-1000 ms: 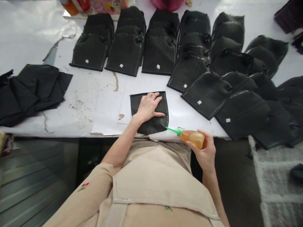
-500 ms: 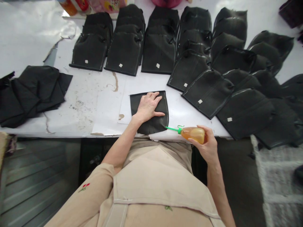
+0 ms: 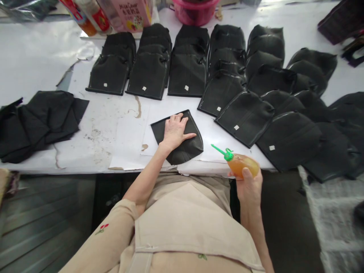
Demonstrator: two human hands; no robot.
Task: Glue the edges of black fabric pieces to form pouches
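We are at a white worktable [image 3: 99, 125], scuffed and stained, seen from above. Our landmark is the single black piece [image 3: 182, 142] lying flat on white paper at the near edge of the table, just ahead of our beige apron. It looks like a thin, limp panel of leather or similar sheet, light and floppy, likely to slide on the paper unless pinned; we judge it best held by a flat palm or lifted by an edge. Our left hand [image 3: 174, 131] lies on it, fingers spread, pressing it down, forearm reaching straight forward from the body. To the right of the piece, off its edge and apart from it, our right hand [image 3: 247, 181] is wrapped around a small amber squeeze bottle [image 3: 243, 165], its green nozzle [image 3: 220, 151] tilted up and back toward the piece, not touching it. The bottle seems soft-walled and slippery if wet. Beyond the piece run overlapping rows of finished black parts [image 3: 187, 72]; far left of it sits a loose heap of black cloth [image 3: 40, 119].
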